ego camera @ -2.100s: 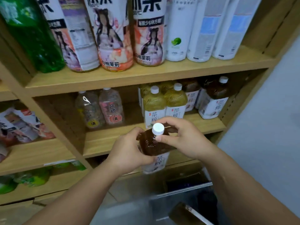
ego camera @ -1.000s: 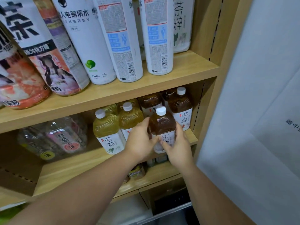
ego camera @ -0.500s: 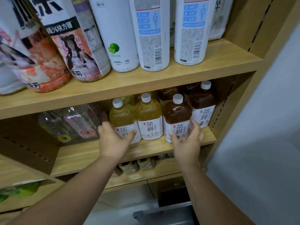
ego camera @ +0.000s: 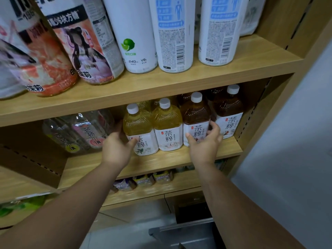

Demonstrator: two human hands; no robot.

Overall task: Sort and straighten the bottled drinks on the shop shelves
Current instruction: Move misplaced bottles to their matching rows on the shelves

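Observation:
On the middle shelf (ego camera: 161, 161) a front row of tea bottles stands upright with white caps. From the left come two yellow tea bottles (ego camera: 138, 129) (ego camera: 168, 126), then two brown tea bottles (ego camera: 195, 121) (ego camera: 228, 114); more stand behind them. My left hand (ego camera: 117, 147) wraps around the left side of the leftmost yellow bottle, thumb on its label. My right hand (ego camera: 204, 142) cups the lower label of the first brown bottle, thumb on the left, fingers on the right.
Two clear bottles (ego camera: 79, 133) with pink and yellow labels stand further left on the same shelf. Tall white and picture-labelled bottles (ego camera: 172, 33) fill the shelf above. Small packs (ego camera: 143, 181) sit on the shelf below. A wooden side panel (ego camera: 265, 112) and a grey wall lie right.
The brown bottle that both hands carried now stands in the front row. My left hand has moved to the leftmost yellow bottle; my right hand stays on the brown one. The view has closed in.

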